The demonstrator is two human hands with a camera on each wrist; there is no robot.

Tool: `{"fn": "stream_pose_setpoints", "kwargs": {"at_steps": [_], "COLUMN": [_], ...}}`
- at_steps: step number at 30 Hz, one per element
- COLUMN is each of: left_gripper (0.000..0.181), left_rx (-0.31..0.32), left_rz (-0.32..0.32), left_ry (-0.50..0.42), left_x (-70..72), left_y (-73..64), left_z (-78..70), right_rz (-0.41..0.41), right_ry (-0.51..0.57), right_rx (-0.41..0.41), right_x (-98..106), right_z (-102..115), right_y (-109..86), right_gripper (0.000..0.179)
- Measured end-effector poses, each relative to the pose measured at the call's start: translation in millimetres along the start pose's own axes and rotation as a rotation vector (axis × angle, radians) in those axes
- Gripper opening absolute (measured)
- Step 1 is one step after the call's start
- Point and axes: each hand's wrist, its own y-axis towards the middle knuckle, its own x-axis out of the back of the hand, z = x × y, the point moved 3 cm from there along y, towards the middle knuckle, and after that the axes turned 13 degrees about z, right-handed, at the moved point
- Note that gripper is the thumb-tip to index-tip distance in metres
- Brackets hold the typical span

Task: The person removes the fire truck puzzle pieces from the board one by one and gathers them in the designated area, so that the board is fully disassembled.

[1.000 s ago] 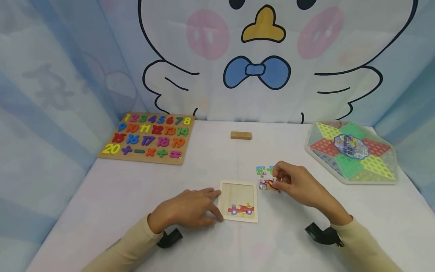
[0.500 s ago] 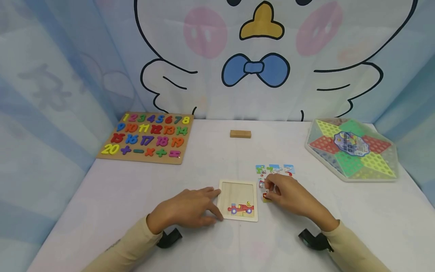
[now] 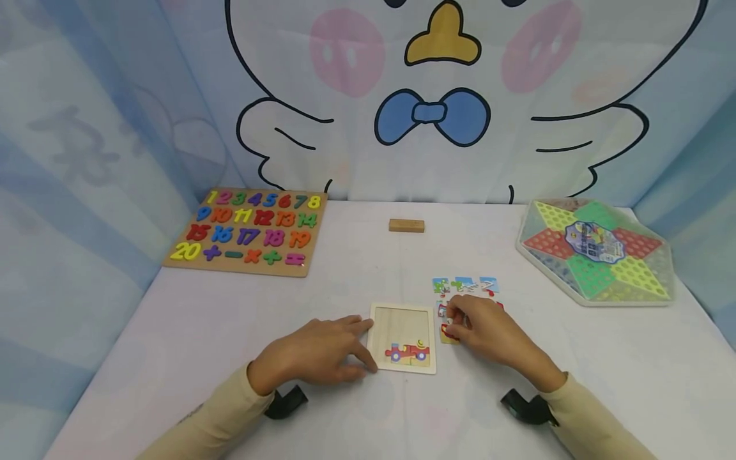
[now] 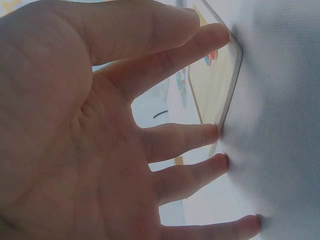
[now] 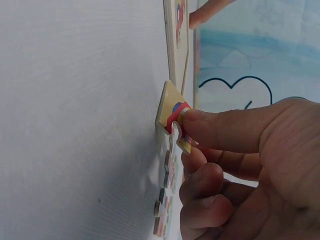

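Note:
A square wooden puzzle tray point(image 3: 399, 324) lies in the middle of the table, with a red truck part fitted in its lower right. My left hand point(image 3: 319, 350) is spread beside it, straight fingertips touching its left edge and the tablecloth. To the right of the tray, my right hand point(image 3: 485, 329) pinches a jigsaw piece point(image 5: 170, 105) between thumb and fingers. This piece is yellow with red and blue print and stands tilted in the right wrist view. Loose jigsaw pieces point(image 3: 463, 283) lie behind the right hand, which partly hides them.
At the back left lies a number board point(image 3: 247, 237) with coloured digits. A small wooden block point(image 3: 406, 225) sits at the back centre. The hexagonal plastic box point(image 3: 598, 259) rests at the back right. A printed curtain point(image 3: 431, 166) hangs behind the table.
My right hand has moved from over the loose pieces down and toward the tray, with a piece now showing in its pinch. More back-row pieces show. The left hand has stayed put.

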Motion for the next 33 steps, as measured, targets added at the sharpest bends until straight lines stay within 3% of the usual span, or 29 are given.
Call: {"fn": "stream_pose_setpoints", "kwargs": {"at_steps": [17,33], "left_gripper": [0.016,0.016], "left_rx": [-0.005,-0.008], "left_rz": [0.003,-0.003], "left_ry": [-0.017,-0.012], "left_x": [-0.3,0.4], "left_y": [0.0,-1.0], "left_z": [0.1,-1.7], "right_rz": [-0.031,-0.011], "right_ry": [-0.243,-0.248], "right_rx": [-0.021,-0.052], "right_x": [-10,-11], "right_z": [6,9], "right_y": [-1.7,-2.3], "right_gripper": [0.014,0.014]}}
